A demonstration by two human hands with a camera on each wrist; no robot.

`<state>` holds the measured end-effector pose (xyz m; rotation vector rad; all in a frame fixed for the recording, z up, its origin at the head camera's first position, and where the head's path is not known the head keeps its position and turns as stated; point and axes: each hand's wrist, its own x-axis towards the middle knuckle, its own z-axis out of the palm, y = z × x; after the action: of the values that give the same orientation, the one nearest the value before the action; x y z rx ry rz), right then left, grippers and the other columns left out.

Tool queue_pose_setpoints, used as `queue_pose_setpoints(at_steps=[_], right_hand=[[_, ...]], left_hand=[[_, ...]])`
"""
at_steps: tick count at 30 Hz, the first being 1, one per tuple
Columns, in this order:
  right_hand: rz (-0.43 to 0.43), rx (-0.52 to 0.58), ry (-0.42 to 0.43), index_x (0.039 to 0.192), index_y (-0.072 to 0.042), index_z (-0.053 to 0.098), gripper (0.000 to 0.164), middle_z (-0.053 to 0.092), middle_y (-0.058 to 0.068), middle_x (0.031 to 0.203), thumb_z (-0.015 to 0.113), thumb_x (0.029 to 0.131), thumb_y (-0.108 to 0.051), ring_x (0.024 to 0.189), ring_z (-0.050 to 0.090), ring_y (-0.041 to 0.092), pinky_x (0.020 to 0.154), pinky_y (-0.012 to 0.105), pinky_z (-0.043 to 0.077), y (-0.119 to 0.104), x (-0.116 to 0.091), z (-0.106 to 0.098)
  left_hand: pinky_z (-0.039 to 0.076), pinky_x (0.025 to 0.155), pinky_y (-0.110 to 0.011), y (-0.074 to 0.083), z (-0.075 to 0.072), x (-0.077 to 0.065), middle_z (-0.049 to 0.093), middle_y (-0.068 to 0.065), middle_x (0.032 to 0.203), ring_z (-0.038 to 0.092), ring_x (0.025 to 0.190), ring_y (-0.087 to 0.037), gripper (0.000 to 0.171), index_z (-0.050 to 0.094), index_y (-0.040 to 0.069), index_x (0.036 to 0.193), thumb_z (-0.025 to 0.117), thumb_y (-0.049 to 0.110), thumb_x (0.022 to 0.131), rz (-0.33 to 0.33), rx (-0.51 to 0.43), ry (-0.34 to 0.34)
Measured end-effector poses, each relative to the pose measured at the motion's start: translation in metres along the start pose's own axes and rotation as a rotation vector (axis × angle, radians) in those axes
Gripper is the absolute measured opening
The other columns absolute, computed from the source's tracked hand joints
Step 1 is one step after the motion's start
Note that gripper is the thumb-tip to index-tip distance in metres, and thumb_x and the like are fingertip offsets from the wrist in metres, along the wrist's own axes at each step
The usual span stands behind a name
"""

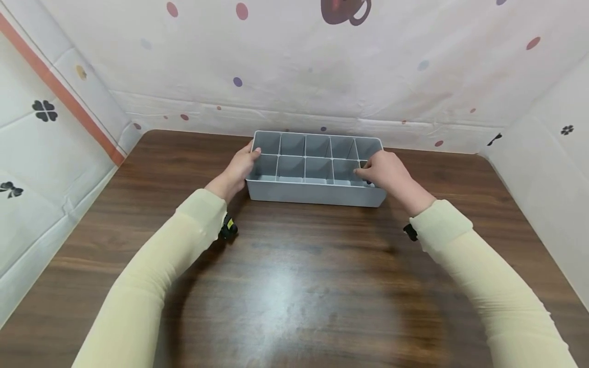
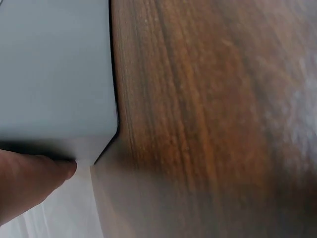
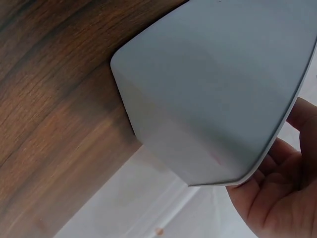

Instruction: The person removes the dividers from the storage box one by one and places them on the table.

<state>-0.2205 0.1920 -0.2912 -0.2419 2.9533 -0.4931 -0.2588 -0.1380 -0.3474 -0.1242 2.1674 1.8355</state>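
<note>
A grey divided storage box (image 1: 313, 192), two rows of square compartments, stands near the table's back edge. My left hand (image 1: 240, 166) grips its left end, thumb over the rim and the other fingers outside; the left wrist view shows a finger (image 2: 34, 181) against the end wall. At the right end, my right hand (image 1: 388, 171) reaches over the rim with curled fingers down in the front right compartment. Small dark bits show by those fingertips, too hidden to identify. From the right wrist view, the right hand (image 3: 285, 191) is partly behind the box rim.
The dark wood-grain table (image 1: 285, 286) reaches toward me, with glare in its middle. A pale patterned sheet (image 1: 294, 66) hangs close behind the box, and similar white panels flank both sides. A black wrist device (image 1: 228, 227) sits under the left cuff.
</note>
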Motion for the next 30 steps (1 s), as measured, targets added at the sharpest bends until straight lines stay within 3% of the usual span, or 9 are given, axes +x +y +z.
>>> queue_pose_setpoints(at_steps=[8, 30], right_hand=[[-0.001, -0.018, 0.014, 0.047, -0.021, 0.034, 0.054, 0.025, -0.010, 0.048, 0.058, 0.095, -0.023, 0.049, 0.024, 0.008, 0.052, 0.024, 0.022, -0.0035, -0.0030, 0.0005], [-0.006, 0.003, 0.037, 0.048, -0.020, 0.040, 0.050, 0.037, -0.009, 0.047, 0.056, 0.095, -0.021, 0.048, 0.033, 0.010, 0.050, 0.026, 0.026, -0.0063, -0.0045, -0.0006]], left_hand=[[0.012, 0.133, -0.046, 0.0010, 0.0020, 0.0001, 0.003, -0.001, 0.176, 0.005, 0.163, -0.023, 0.060, 0.006, 0.022, 0.167, 0.032, 0.025, 0.113, -0.007, 0.010, -0.003], [0.010, 0.133, -0.045, 0.0036, 0.0009, 0.0006, 0.002, 0.000, 0.176, 0.003, 0.163, -0.021, 0.060, 0.005, 0.022, 0.167, 0.032, 0.026, 0.113, -0.020, 0.014, 0.008]])
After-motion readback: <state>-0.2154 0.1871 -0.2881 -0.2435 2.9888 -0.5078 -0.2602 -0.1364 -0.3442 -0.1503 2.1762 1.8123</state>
